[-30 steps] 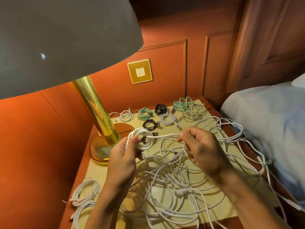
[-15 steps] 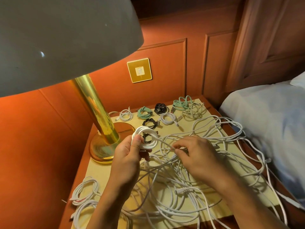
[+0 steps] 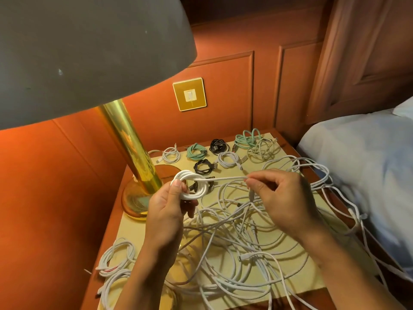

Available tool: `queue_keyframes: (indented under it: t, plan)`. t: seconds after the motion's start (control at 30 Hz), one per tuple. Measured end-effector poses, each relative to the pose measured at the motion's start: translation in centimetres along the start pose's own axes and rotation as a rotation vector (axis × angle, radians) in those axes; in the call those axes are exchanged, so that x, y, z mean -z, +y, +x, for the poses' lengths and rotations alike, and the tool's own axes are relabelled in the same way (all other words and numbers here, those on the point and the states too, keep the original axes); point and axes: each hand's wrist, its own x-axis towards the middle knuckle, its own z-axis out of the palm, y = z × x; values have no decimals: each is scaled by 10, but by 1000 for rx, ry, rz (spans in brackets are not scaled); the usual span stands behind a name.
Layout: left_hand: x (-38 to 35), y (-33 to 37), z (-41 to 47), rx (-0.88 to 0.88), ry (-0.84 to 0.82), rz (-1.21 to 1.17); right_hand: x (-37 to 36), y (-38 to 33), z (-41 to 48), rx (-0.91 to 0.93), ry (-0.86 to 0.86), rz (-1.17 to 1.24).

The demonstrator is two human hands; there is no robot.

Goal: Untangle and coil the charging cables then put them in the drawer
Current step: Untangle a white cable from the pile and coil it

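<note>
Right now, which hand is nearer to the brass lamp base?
Left. The left hand, holding the white coil, is just right of the lamp base; the right hand is farther right.

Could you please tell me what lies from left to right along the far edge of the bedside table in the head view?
Brass lamp stem → small white coil → small mint coil → far black coil → larger mint coil.

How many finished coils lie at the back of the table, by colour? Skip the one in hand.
Green coils: 2
Black coils: 2
White coils: 3
Total: 7
A dark one behind the held coil is too hidden to count.
</note>
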Motion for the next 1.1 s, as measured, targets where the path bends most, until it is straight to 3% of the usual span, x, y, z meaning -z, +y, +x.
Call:
queue_keyframes:
  t: [0.17,0.4,0.73,1.1]
  plan:
    - [-2,-2,-2,108,-72,-75,-2,3,2,-1,145,-16]
    - [-17,5,-10,300,-145,-375,-9,4,-1,-279,81,281]
    - [-36,4,-20,415,-203,-288,-12,-13,-4,-701,-40,865]
    - [-42,4,-20,414,-89,-315,-12,-16,-2,-768,-234,943]
